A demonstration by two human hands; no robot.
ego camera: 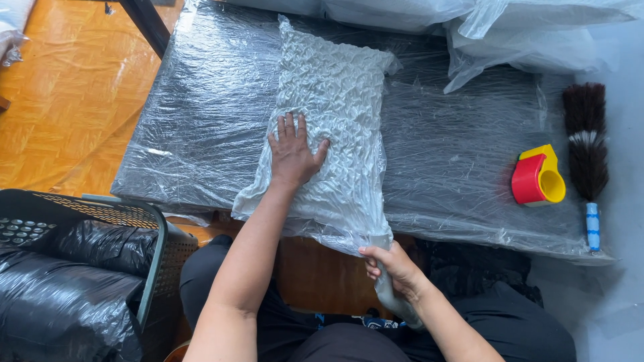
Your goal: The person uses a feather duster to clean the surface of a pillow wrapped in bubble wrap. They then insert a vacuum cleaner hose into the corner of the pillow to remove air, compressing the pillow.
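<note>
Fingers (290,127) press crinkled bag (335,127); tape dispenser (538,175), brush (586,144) lie apart.

crinkled glossy plastic bag (335,127); shiny plastic-wrapped table (201,121); glossy wood floor (60,100).

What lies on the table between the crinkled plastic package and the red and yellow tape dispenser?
In the head view, nothing stands between the crinkled plastic package and the tape dispenser; only the table's wrinkled clear plastic cover lies there.

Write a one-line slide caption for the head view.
Left hand presses a crinkled vacuum-packed bag flat on the plastic-covered table; right hand grips its corner.
</note>
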